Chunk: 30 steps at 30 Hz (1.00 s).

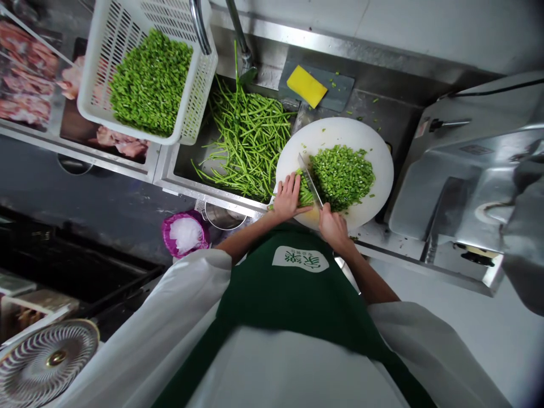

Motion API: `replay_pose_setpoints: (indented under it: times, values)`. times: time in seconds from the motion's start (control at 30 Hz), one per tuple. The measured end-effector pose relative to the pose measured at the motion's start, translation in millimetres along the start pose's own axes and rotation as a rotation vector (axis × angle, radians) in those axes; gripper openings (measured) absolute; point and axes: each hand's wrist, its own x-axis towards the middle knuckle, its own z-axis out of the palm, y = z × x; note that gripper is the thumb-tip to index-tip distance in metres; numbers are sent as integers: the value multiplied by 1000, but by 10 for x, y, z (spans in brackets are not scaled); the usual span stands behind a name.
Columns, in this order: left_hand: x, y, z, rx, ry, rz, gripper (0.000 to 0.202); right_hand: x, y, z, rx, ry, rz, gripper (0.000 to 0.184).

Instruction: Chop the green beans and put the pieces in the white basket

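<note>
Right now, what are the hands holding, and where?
The right hand grips a steel-bladed knife by its handle; left hand pins a bunch of green stems.

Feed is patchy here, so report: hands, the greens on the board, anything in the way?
Left hand pressing bundle of green stalks onto round white board. Right hand gripping knife, blade at the bundle. Chopped pile lies just past the blade.

Kitchen viewed from above, as I stand in it. A steel counter [374,110] runs below a pale wall [425,28]. Its sink [168,170] and tap [240,39] lie ahead to my left, a steel machine [467,181] to my right. The dark floor [106,204] on my left carries a fan [46,357] and a pink-lined bucket [186,232].
</note>
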Motion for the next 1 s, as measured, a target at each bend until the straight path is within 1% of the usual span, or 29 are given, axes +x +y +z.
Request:
replay_pose_setpoints:
  times: [0.03, 0.1, 0.2, 0.3, 0.37, 0.47, 0.57, 0.67, 0.77, 0.87, 0.93, 1.0]
  values:
    - [-34, 25, 22, 44, -32, 9, 100, 5, 14, -2, 0, -2, -1, 36]
    - [-26, 31, 75, 87, -81, 39, 99, 13, 68, -13, 8, 3, 9, 36]
    - [129, -1, 148, 79, -120, 116, 91, 17, 156, -21, 25, 10, 58, 37]
    - [282, -6, 162, 57, -132, 159, 90, 8, 197, -13, 41, -3, 78, 38]
    - [301, 8, 120, 45, -114, 140, 94, -13, 200, -17, 49, -9, 68, 37]
    - [204, 41, 12, 18, -41, 63, 98, -74, 179, -67, 63, 0, 79, 36]
    - [92, 99, -57, -6, 32, -48, 85, -130, 124, -150, 79, 25, 89, 37]
    - [73, 187, 7, -7, 37, -109, 74, -132, 61, -208, 76, 28, 57, 37]
    - [114, 248, 162, -5, -10, -90, 71, -76, 30, -210, 58, -13, 37, 35]
    - [147, 246, 282, -16, -42, -65, 71, 38, 5, -168, 59, -48, 40, 34]
    - [157, 231, 303, -31, -47, -58, 71, 144, -23, -131, 74, -36, 43, 34]
    - [160, 229, 274, -46, -49, -60, 71, 247, -51, -106, 94, -3, 48, 34]
